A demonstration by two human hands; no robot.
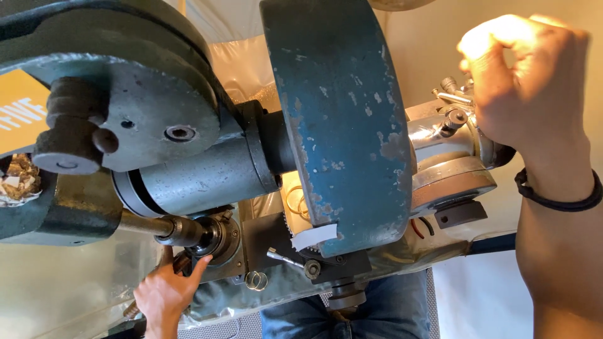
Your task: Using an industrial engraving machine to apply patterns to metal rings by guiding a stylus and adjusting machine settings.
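A grey and blue machine fills the view. Its big chipped blue wheel guard [342,119] stands in the middle, with a grey cylindrical spindle housing [201,172] to its left. My left hand [166,295] is at the bottom left, gripping a dark handle under the small chuck-like holder [217,242], thumb raised against it. My right hand [527,81] is at the upper right, fingers closed around a small metal fitting [455,100] on the shiny round head [446,169] behind the guard. A black band [556,198] circles that wrist.
A grey arm with a round knob [69,135] hangs at the upper left. A small lever [282,257] and a wire ring [254,280] sit below the guard. Clear plastic sheet [69,282] covers the bench. My jeans-clad legs [377,307] show beneath. An orange panel [19,107] is far left.
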